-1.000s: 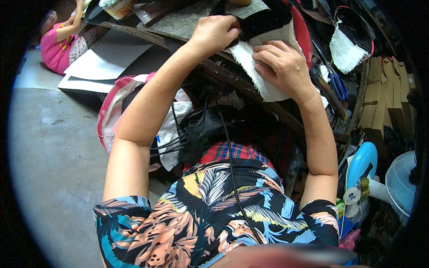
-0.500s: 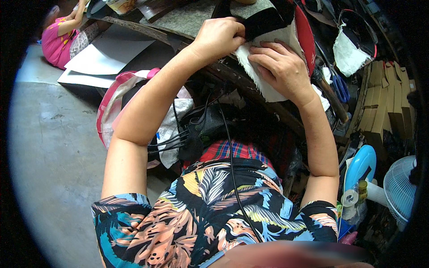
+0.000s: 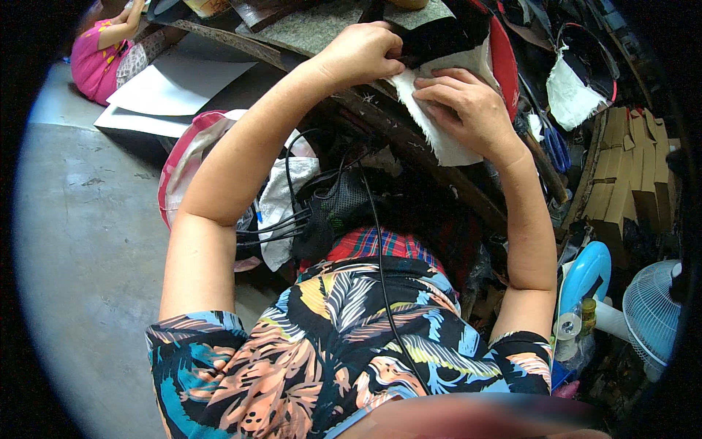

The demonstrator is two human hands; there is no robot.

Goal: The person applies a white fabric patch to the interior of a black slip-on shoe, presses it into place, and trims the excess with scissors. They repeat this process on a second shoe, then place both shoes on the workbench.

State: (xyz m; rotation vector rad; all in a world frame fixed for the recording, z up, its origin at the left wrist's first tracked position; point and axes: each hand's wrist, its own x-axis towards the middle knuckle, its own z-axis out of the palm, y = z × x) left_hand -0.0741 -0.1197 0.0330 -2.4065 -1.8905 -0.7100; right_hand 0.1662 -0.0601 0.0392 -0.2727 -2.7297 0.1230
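A frayed white cloth point(image 3: 447, 143) lies at the edge of the worktop, with black material point(image 3: 431, 40) behind it and a red curved piece point(image 3: 503, 66) along its right side. My left hand point(image 3: 365, 53) is closed in a pinch at the cloth's left edge, where it meets the black material. Part of what those fingertips grip is hidden. On the cloth itself rests my right hand point(image 3: 468, 110), its fingers stretched out and slightly bent, the thumb side partly shaded.
Blue-handled scissors point(image 3: 557, 148) hang at the right near another white cloth scrap point(image 3: 572, 91). Folded cardboard point(image 3: 621, 172) and a fan point(image 3: 654, 311) stand farther right. White sheets point(image 3: 175, 91) and a pink-rimmed bag point(image 3: 175, 172) are at left. A person in pink point(image 3: 95, 62) sits beyond.
My left hand has shifted slightly up, still pinching at the cloth's edge. My right hand has moved slightly right. Less of the black material's flat face shows between them.
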